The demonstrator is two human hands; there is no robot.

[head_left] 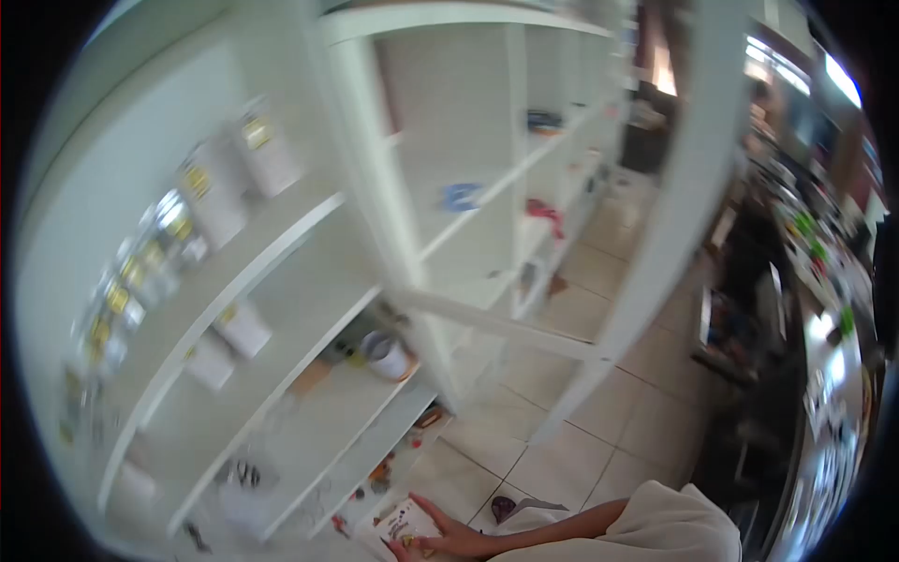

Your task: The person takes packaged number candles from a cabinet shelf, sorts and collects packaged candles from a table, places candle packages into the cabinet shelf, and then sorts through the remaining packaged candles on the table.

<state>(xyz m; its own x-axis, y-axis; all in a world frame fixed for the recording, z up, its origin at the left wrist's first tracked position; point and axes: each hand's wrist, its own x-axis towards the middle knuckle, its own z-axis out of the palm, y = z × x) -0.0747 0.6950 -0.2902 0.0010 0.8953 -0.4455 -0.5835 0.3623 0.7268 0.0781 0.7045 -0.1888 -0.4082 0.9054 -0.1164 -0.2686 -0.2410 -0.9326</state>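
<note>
My right hand [457, 538] reaches in from the lower right, its fingers closed around the edge of a small white box [405, 521]. Dark print and small coloured pictures mark the face of the box, but the lettering is too blurred to read. At the bottom edge of the view, what looks like a fingertip of my left hand [397, 551] touches the lower side of the box. The rest of that hand is out of sight. A loose white sleeve [646, 525] covers my right upper arm.
White shelves [272, 234] on the left hold jars [178, 220] and white containers [269, 155] with yellow labels. A white can [384, 354] stands lower. An upright white frame [646, 234] borders the tiled floor [562, 459]. At right, a cluttered counter [833, 347] runs along dark chairs.
</note>
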